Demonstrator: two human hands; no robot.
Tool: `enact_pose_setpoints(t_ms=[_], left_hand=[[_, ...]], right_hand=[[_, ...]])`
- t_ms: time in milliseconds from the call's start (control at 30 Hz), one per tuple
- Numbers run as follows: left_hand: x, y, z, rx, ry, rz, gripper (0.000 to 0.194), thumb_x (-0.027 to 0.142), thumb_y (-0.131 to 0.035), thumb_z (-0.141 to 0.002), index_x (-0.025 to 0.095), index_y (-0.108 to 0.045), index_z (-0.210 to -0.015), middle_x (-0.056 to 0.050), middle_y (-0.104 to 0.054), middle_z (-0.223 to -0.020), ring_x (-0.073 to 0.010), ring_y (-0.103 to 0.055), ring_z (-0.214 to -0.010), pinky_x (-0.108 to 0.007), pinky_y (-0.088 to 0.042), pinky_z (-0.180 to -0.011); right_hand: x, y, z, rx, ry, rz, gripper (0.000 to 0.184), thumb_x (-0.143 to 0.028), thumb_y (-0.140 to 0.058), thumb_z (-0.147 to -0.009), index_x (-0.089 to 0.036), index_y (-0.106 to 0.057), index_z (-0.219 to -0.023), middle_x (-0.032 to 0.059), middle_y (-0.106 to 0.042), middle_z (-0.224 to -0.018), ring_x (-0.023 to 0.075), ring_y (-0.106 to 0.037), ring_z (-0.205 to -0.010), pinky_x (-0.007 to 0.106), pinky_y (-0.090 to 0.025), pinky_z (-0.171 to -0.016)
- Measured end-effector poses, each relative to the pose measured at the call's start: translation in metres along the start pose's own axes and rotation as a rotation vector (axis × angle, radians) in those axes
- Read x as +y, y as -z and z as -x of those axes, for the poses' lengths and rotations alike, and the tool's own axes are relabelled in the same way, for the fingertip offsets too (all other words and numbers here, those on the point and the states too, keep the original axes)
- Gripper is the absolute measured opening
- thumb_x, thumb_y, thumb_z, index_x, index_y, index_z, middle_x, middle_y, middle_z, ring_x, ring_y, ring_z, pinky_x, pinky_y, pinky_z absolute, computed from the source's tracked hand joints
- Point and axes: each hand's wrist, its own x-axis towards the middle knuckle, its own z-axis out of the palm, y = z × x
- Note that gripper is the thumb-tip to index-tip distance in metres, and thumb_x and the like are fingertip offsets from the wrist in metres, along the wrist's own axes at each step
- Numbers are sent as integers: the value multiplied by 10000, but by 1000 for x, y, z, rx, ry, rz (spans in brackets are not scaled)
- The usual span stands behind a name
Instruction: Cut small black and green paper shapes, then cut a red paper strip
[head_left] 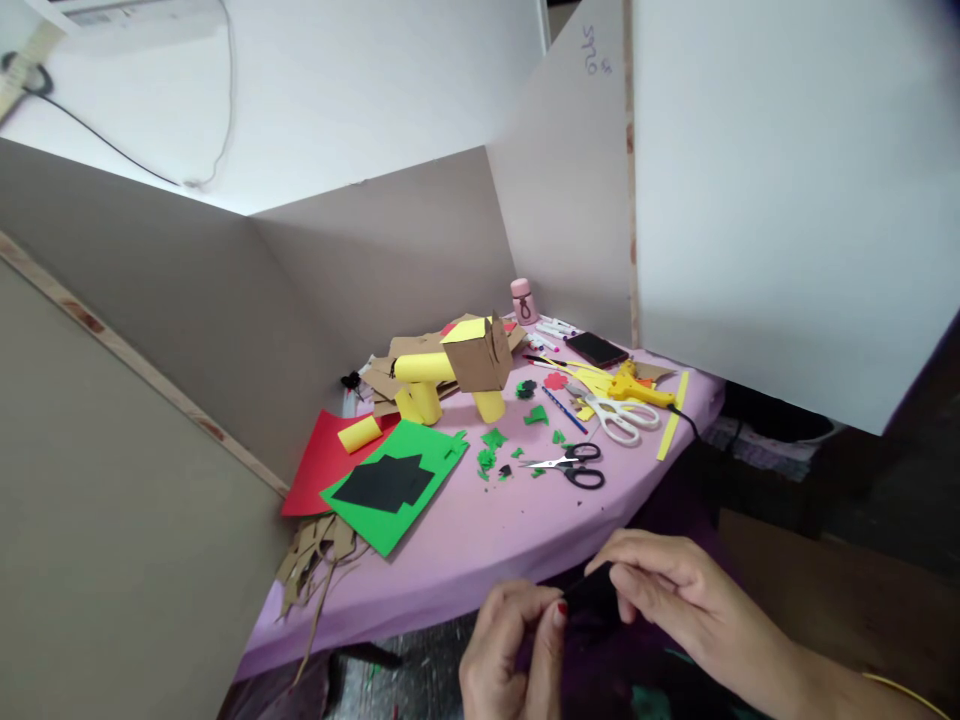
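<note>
Just off the front edge of the table, my left hand [514, 645] pinches one end of a small thin black piece [583, 584], probably paper, between thumb and index finger. My right hand [675, 590] has its fingers closed at the piece's other end. The dark background hides its full shape. On the table, black-handled scissors [583, 466] lie partly spread, the closest tool to my hands. Green paper scraps [487, 458] are scattered beside their blades. Farther left, a cut black sheet [386, 483] rests on a green sheet [386, 536].
A yellow paper figure with a cardboard box head [472, 362] stands toward the back. White scissors [626, 418], a yellow glue gun [634, 385] with its cord, a pencil [564, 410], a phone [596, 349] and a pink bottle [523, 302] are on the right. Partition panels [390, 250] surround the table.
</note>
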Motion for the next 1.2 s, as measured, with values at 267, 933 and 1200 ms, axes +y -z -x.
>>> enact_pose_setpoints(t_ms=[267, 933, 1200], left_hand=[[-6, -6, 5, 5, 397, 198, 255, 424, -798, -562, 183, -724, -533, -10, -663, -478, -122, -538, -470, -186, -430, -503], [1, -7, 0, 49, 445, 271, 284, 437, -825, -508, 175, -728, -560, 1, -687, -518, -115, -555, -502, -174, -451, -542], [-2, -9, 3, 73, 487, 340, 291, 416, -843, -490, 198, -756, -662, -19, -738, -614, -120, -605, -584, -152, -457, -570]], right_hand=[[2, -5, 3, -16, -138, -158, 314, -442, -527, -870, -164, -650, -789, 28, -649, -641, 150, -560, -582, 246, -433, -545], [0, -2, 1, 10, -144, -117, 298, -420, -534, -874, -165, -618, -744, 2, -640, -603, 148, -607, -565, 231, -421, -528], [1, -5, 2, 32, -139, -173, 277, -358, -520, -879, -173, -580, -1076, -17, -609, -628, 152, -650, -565, 229, -440, -509]])
